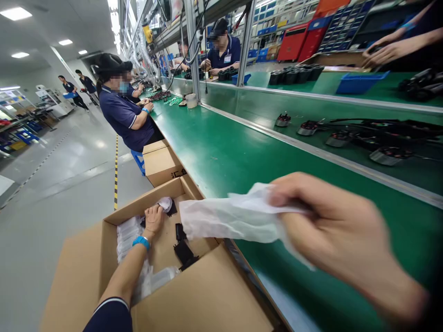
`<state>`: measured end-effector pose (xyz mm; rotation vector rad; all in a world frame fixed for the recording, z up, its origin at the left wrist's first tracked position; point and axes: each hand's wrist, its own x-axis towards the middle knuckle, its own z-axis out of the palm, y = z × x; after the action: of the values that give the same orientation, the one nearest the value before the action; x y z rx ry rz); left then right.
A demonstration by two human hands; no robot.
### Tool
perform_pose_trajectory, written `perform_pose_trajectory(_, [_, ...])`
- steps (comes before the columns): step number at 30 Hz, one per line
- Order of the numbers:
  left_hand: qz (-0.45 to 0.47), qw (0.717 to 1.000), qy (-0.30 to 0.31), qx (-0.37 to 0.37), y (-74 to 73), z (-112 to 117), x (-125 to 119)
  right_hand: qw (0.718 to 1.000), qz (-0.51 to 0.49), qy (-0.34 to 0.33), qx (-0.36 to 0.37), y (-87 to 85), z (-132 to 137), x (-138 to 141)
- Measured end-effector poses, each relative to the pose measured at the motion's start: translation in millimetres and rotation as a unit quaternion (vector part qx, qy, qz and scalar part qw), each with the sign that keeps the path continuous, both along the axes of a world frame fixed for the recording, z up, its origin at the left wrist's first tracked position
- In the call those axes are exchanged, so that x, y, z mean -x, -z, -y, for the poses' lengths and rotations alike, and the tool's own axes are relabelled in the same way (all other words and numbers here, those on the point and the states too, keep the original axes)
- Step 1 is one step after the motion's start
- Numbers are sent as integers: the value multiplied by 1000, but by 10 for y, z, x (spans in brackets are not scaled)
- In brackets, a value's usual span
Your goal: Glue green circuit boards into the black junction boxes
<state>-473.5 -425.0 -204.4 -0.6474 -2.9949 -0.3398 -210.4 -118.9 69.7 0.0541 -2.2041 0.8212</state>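
My right hand [332, 230], blurred by motion, pinches a thin white translucent packing sleeve [230, 216] between thumb and fingers. The sleeve looks flat and stretches left over the box edge and the bench. My left hand [154, 221], a blue band at its wrist, reaches down into an open cardboard box [112, 244]. Its fingers are curled, tips hidden, against a white-wrapped piece [165, 203] and a black part; what they grip is unclear. Several white-wrapped pieces [128, 237] line the box's left side. Bare black parts [183, 251] lie at its right side.
A green workbench [221, 152] runs away along the right of the box. Behind the box stands another carton [161, 161]. Across a metal rail lie black assemblies [377, 133] and a blue bin [362, 83]. A co-worker [124, 106] sits farther along; others work opposite.
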Motion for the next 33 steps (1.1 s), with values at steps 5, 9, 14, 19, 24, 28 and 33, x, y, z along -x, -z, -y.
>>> perform_pose_trajectory(5, [45,992,-8,-114,-275,191,-119,999,-28,47,2,-218,-78,-114])
perform_pose_trajectory(9, [119,963,-12,-241,-618,383,-411,999,35,-36,-2,37,30,89])
perform_pose_trajectory(14, [223,869,20,-441,-1273,244,-890,978,188,-92,-2,397,416,288])
perform_pose_trajectory(19, [341,734,106,-578,-1871,-725,-1388,962,255,-63,-71,297,635,83])
perform_pose_trajectory(24, [517,579,190,-601,-2140,-1843,-1858,974,188,82,-95,-322,-11,-454])
perform_pose_trajectory(28, [606,502,205,-582,-2059,-2433,-2135,937,241,193,-166,-581,-410,-807])
perform_pose_trajectory(33, [643,477,180,-572,-1847,-2759,-2265,907,356,168,-152,-242,-522,-907])
